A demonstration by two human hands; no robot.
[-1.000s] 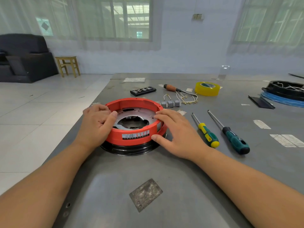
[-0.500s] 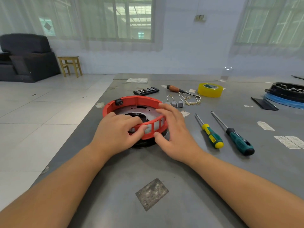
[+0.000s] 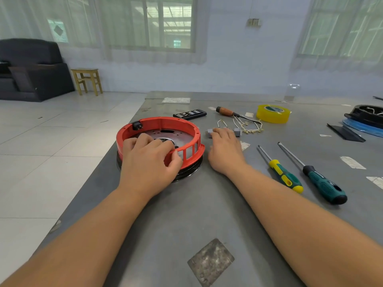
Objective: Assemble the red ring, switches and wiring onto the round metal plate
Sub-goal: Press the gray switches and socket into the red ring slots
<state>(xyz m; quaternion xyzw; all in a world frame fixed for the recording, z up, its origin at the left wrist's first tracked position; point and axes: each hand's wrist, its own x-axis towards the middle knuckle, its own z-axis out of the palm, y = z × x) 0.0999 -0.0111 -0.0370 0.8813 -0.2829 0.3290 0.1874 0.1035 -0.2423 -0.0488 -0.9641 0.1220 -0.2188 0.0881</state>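
The red ring (image 3: pixel 165 123) sits on the round metal plate (image 3: pixel 166 135), which rests on a black base (image 3: pixel 187 172). A small black switch (image 3: pixel 137 126) is fitted in the ring's far left wall. My left hand (image 3: pixel 149 160) grips the ring's near rim, fingers inside and thumb outside. My right hand (image 3: pixel 224 148) lies to the right of the ring, its fingertips touching the grey switches (image 3: pixel 209 132) that lie on the table. A tangle of pale wiring (image 3: pixel 248 126) lies just beyond them.
Two green-handled screwdrivers (image 3: pixel 284 177) (image 3: pixel 323 183) lie to the right. Further back are a wooden-handled tool (image 3: pixel 224 111), a yellow tape roll (image 3: pixel 272 113) and a black bit case (image 3: pixel 189 114). Another black part (image 3: pixel 364 114) sits far right. The table's left edge (image 3: pixel 103 168) runs beside the ring.
The ring was turned, so its slotted wall now faces me. My right hand left the ring and reached back right to the grey switches. My left hand shifted to the near rim.
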